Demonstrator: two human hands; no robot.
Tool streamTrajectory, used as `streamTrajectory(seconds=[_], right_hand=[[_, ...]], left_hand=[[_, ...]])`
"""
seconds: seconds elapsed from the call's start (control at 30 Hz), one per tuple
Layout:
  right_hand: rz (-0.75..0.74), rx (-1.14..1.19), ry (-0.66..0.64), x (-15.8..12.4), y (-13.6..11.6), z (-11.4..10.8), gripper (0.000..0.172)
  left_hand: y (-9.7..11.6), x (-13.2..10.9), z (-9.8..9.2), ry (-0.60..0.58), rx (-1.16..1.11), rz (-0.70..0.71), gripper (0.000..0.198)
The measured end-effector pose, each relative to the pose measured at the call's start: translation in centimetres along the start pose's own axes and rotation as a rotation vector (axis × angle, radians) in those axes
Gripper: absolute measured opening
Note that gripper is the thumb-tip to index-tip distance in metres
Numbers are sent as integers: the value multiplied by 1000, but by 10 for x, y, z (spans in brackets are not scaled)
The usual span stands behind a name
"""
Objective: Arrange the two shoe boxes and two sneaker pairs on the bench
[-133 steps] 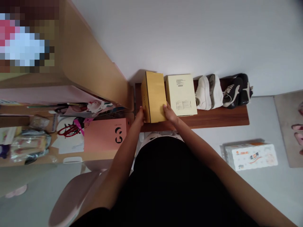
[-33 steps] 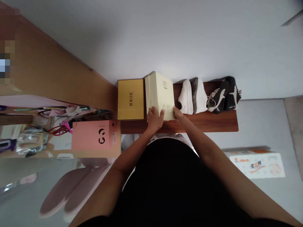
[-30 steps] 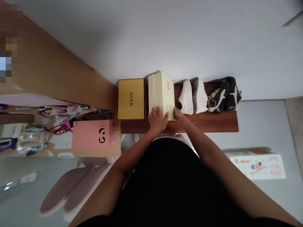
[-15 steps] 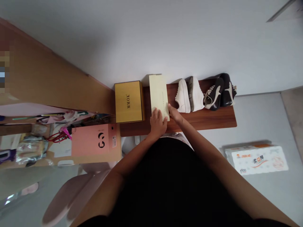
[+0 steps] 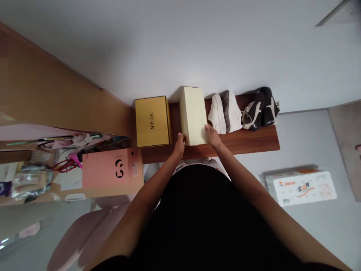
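A cream shoebox (image 5: 194,113) stands on the dark wooden shelf (image 5: 248,143), between a yellow MMOK box (image 5: 152,121) and a pair of white sneakers (image 5: 224,113). My left hand (image 5: 179,146) grips the near left side of the cream box, thumb pointing up along it. On the opposite side, my right hand (image 5: 213,136) holds the box's near right corner, close to the toes of the white sneakers. The fingers under and behind the box are partly hidden. Further right sits a pair of black sneakers (image 5: 261,109) with pale stripes.
A white wall rises behind the shelf. To the left are a brown panel (image 5: 70,90), a pink box (image 5: 105,169) on a cluttered surface, and a pink chair (image 5: 90,237). A white tissue pack (image 5: 304,188) lies on the floor at right.
My left hand has gone from the top of the cream box to its left side. The box has shifted slightly right, nearer the white sneakers, and its left side now shows.
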State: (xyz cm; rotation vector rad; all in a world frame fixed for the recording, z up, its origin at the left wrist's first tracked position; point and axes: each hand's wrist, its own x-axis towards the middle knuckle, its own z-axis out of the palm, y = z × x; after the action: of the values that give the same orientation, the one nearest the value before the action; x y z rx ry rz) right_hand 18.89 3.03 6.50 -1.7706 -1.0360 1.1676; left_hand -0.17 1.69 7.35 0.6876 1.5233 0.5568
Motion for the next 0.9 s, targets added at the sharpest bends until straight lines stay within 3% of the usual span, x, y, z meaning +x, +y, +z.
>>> streamTrajectory(seconds=[0.2,0.33,0.63,0.77,0.9], right_hand=[[19,52,242,10,12,-22,46],[13,82,275,12,7,-22,48],[42,2,-24,-5,-4,-13,81],[11,72,-214,-13,-1,-12,77],[105,108,-202,-15,10,-6,71]], left_hand=[[-15,40,7,38,-151,-278,55],[-17,50,12,3,-251,-304,45],[-15,5,-11,70,-232,-71,35],[-18,-4,-10,160,-156,-21,41],[-25,2,-6,230,-88,64,43]])
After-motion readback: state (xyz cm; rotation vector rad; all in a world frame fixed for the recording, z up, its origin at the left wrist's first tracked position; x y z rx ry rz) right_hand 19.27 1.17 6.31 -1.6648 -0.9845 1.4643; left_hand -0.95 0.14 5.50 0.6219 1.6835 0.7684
